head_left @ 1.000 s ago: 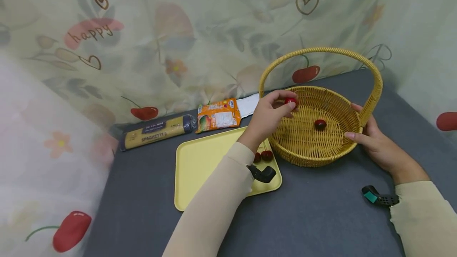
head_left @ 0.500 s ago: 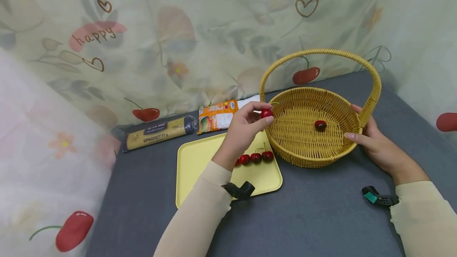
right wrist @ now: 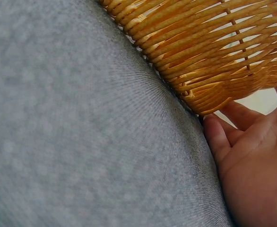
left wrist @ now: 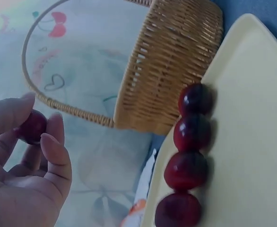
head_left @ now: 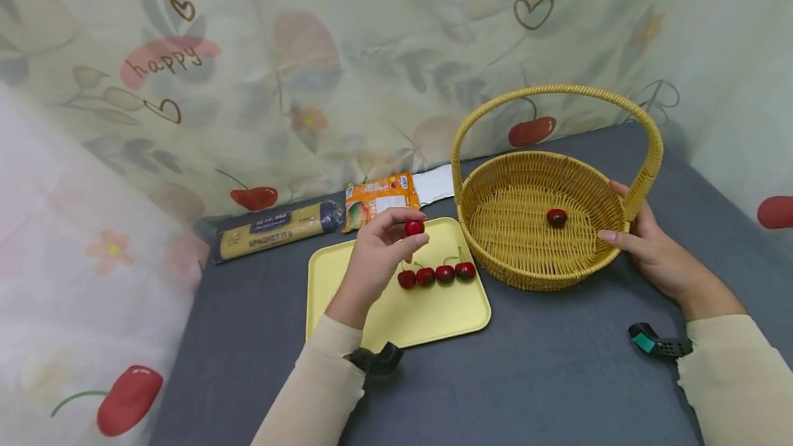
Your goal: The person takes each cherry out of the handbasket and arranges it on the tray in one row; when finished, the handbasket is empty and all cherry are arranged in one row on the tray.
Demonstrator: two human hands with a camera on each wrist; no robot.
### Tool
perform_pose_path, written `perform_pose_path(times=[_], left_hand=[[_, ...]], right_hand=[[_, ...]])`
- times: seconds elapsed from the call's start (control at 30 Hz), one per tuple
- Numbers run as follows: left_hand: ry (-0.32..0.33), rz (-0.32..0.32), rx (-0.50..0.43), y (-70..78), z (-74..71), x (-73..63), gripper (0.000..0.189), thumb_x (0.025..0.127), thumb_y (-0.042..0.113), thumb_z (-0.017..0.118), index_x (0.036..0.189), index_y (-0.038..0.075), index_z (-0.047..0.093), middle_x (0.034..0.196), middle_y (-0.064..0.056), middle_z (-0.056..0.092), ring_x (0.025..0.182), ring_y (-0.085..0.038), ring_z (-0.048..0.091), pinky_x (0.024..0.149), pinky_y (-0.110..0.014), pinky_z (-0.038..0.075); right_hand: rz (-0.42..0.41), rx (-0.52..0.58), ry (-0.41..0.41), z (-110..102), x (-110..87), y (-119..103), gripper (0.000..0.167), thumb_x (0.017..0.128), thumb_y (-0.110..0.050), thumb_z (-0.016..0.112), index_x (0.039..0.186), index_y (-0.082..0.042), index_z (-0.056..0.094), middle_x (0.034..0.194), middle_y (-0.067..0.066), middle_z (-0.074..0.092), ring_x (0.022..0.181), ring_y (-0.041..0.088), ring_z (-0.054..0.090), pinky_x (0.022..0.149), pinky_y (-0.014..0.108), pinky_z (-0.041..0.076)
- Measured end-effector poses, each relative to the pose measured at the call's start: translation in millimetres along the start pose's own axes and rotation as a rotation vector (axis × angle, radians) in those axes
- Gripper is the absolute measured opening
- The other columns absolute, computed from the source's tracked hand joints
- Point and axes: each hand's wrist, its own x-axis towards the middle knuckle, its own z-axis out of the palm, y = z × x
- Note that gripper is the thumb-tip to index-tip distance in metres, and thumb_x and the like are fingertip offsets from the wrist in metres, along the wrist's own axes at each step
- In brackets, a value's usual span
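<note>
My left hand pinches a dark red cherry between thumb and fingers, above the yellow tray. Below it on the tray, several cherries with stems sit in a row toward the right edge; the left wrist view shows the row close up. To the right stands a round wicker basket with a tall arched handle. One cherry lies on its floor. My right hand grips the basket's right side, thumb over the rim; in the right wrist view its fingers are low against the weave.
Behind the tray lie a spaghetti pack, an orange snack bag and a white packet. A patterned curtain hangs along the back of the grey table.
My left hand has drawn back from over the basket, leftward to above the tray, with the cherry still pinched. The row of cherries has come into view. The right hand and basket stay put.
</note>
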Motion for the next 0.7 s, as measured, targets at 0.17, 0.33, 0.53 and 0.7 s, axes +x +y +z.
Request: perform_pose_path(times=[0.17, 0.33, 0.53, 0.7], left_hand=[[0.039, -0.01, 0.052, -8.1, -17.9, -13.0, 0.029, 0.107, 0.005, 0.069, 0.135, -0.003, 0.071, 0.121, -0.019, 0.067, 0.101, -0.045, 0.065, 0.073, -0.032, 0.055], [0.07, -0.044, 0.072, -17.4, -31.4, -26.3, 0.029, 0.11, 0.006, 0.063, 0.137, -0.002, 0.071, 0.124, -0.021, 0.068, 0.108, -0.053, 0.064, 0.075, -0.032, 0.054], [0.159, -0.149, 0.126, -25.4, -38.9, -42.0, 0.023, 0.106, 0.007, 0.073, 0.128, 0.005, 0.076, 0.114, -0.015, 0.073, 0.106, -0.054, 0.061, 0.074, -0.031, 0.052], [0.189, -0.178, 0.177, -29.0, -45.1, -51.8, 0.023, 0.102, 0.008, 0.079, 0.125, 0.005, 0.078, 0.115, -0.012, 0.074, 0.096, -0.036, 0.064, 0.074, -0.035, 0.052]], right_hand=[[-0.001, 0.002, 0.003, 0.5, -0.2, -0.2, 0.083, 0.111, 0.006, 0.051, 0.173, -0.023, 0.005, 0.17, 0.02, 0.013, 0.149, 0.016, 0.029, 0.109, 0.016, 0.026], [0.004, 0.004, 0.004, 1.5, -0.6, -1.2, 0.084, 0.111, 0.006, 0.051, 0.174, -0.023, 0.004, 0.171, 0.019, 0.012, 0.15, 0.017, 0.028, 0.11, 0.016, 0.025], [0.015, -0.007, 0.01, 2.2, 0.4, -2.3, 0.083, 0.111, 0.005, 0.052, 0.173, -0.025, 0.006, 0.171, 0.019, 0.013, 0.149, 0.017, 0.028, 0.109, 0.017, 0.027], [0.004, -0.004, 0.011, 2.0, -0.1, -0.2, 0.083, 0.111, 0.006, 0.052, 0.173, -0.025, 0.007, 0.17, 0.019, 0.014, 0.149, 0.017, 0.028, 0.109, 0.017, 0.026]])
